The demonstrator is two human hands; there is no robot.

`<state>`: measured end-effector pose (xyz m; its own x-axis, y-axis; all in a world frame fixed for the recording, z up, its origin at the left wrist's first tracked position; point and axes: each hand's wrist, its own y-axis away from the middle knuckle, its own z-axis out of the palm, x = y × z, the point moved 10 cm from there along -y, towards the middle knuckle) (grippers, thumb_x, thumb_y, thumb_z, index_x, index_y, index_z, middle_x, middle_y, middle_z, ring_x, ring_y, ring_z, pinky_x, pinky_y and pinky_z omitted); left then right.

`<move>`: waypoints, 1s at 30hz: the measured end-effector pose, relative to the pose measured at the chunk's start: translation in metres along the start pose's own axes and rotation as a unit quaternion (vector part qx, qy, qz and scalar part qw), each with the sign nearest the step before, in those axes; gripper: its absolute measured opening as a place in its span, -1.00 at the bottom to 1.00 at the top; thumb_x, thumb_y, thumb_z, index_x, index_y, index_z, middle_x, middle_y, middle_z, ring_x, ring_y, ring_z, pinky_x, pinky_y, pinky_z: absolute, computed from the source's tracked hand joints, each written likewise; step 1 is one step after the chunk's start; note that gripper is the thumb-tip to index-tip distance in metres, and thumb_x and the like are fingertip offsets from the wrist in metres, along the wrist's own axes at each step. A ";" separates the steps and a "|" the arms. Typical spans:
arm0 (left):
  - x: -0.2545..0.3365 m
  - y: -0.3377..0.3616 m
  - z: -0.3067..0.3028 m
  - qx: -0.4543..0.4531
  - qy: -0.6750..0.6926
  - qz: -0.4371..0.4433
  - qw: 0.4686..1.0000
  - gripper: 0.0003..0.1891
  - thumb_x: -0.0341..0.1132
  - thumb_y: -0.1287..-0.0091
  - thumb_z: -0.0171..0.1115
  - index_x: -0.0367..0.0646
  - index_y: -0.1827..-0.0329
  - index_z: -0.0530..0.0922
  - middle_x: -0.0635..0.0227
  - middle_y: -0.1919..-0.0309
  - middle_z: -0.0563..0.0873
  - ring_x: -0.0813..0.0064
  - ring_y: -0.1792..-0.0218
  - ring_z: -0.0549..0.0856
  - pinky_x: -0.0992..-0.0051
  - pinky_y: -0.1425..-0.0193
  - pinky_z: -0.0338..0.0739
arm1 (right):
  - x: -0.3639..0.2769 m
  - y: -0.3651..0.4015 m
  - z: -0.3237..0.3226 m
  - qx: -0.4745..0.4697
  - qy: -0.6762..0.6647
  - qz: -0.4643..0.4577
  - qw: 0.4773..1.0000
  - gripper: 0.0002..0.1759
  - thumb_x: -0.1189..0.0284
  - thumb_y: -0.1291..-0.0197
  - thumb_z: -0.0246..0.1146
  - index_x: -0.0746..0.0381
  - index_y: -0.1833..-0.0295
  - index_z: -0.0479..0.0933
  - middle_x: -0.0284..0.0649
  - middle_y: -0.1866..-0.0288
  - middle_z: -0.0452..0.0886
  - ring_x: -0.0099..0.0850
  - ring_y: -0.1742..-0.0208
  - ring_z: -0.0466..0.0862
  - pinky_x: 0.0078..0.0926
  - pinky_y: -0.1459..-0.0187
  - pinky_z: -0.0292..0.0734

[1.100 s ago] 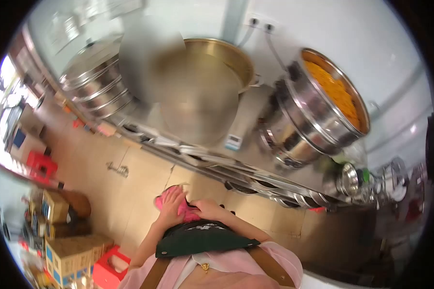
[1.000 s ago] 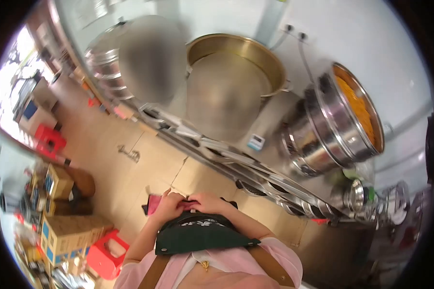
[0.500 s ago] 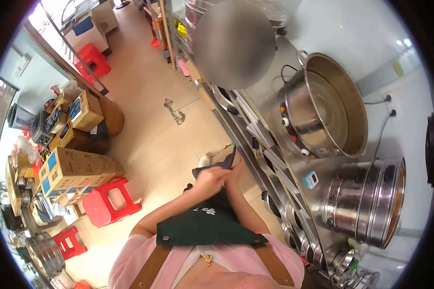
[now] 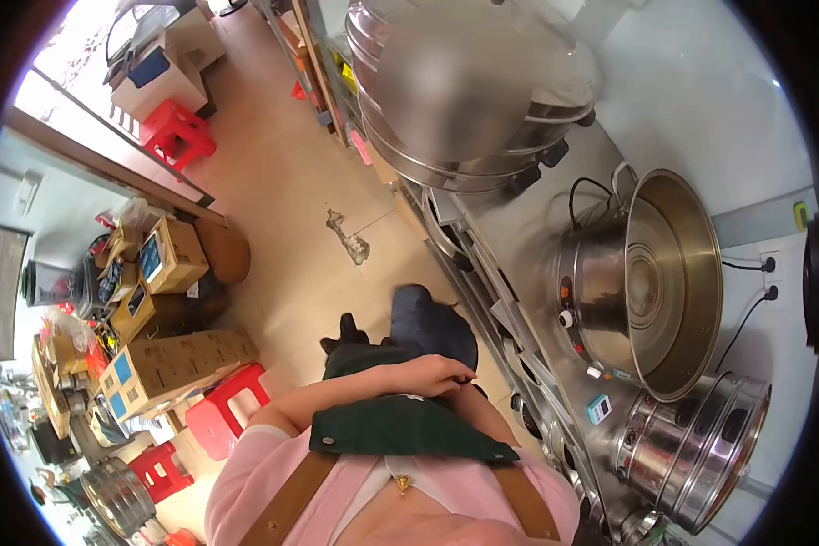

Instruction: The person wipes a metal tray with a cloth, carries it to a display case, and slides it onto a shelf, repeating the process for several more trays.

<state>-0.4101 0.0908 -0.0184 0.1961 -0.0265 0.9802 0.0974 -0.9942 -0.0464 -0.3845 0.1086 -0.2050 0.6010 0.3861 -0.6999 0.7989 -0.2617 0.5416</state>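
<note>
My left hand (image 4: pixel 439 373) lies across my right forearm (image 4: pixel 482 411) in front of my body. Its fingers are curled down and closed; whatever they grip, if anything, is hidden. My right hand is out of sight behind the left hand and the apron. Just below both arms is the dark green apron (image 4: pixel 400 426) with brown straps, over a pink top. Beyond the left hand a dark blue trouser leg (image 4: pixel 432 328) shows above the floor. Neither hand touches the metal counter on my right.
On the counter (image 4: pixel 555 364) stand a large steel pot (image 4: pixel 601 282), a stacked steamer (image 4: pixel 482 173) and a ribbed steel vessel (image 4: pixel 696 446). A small timer-like device (image 4: pixel 599 409) lies between them. Left are cardboard boxes (image 4: pixel 187 359) and a red stool (image 4: pixel 223 414). Cables hang from wall sockets (image 4: pixel 770 278).
My arms have drawn closer to my body, and the left hand now covers the right. The view has shifted, showing more of the steamer. My dark trouser leg appears larger.
</note>
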 end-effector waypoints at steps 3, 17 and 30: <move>-0.056 -0.006 -0.070 0.110 0.132 -0.081 0.982 -0.75 -0.47 -0.30 0.04 -0.27 -0.03 0.49 0.22 0.34 0.67 0.41 0.26 0.67 0.44 0.16 0.54 | -0.025 -0.024 -0.006 0.009 -0.021 -0.011 1.000 -0.72 0.43 -0.14 0.18 0.27 0.03 0.48 -0.06 0.06 0.51 -0.07 -0.02 0.48 -0.14 -0.06 0.31; -0.412 -0.140 -0.260 0.267 0.497 -0.310 0.765 -0.56 -0.25 -0.26 0.24 -0.08 -0.16 0.34 0.29 -0.06 0.49 0.31 -0.05 0.51 0.21 -0.18 0.39 | 0.030 0.027 0.070 0.193 -0.187 0.276 0.923 -0.73 0.42 -0.15 0.16 0.27 0.03 0.48 -0.09 0.10 0.52 -0.11 0.02 0.49 -0.18 -0.02 0.33; -0.418 -0.036 -0.280 0.238 0.564 -0.243 0.752 -0.60 -0.35 -0.26 0.17 -0.18 -0.16 0.36 0.28 -0.03 0.57 0.31 -0.06 0.57 0.29 -0.15 0.49 | 0.010 0.040 0.127 0.177 -0.214 0.283 0.918 -0.73 0.41 -0.17 0.14 0.26 0.03 0.47 -0.11 0.13 0.52 -0.14 0.05 0.50 -0.22 0.02 0.35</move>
<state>-0.7685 0.1089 -0.3726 -0.9026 -0.0097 0.4303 0.2802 -0.7721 0.5704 -0.3433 -0.0102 -0.2494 0.8169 -0.2646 -0.5125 0.2672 -0.6138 0.7429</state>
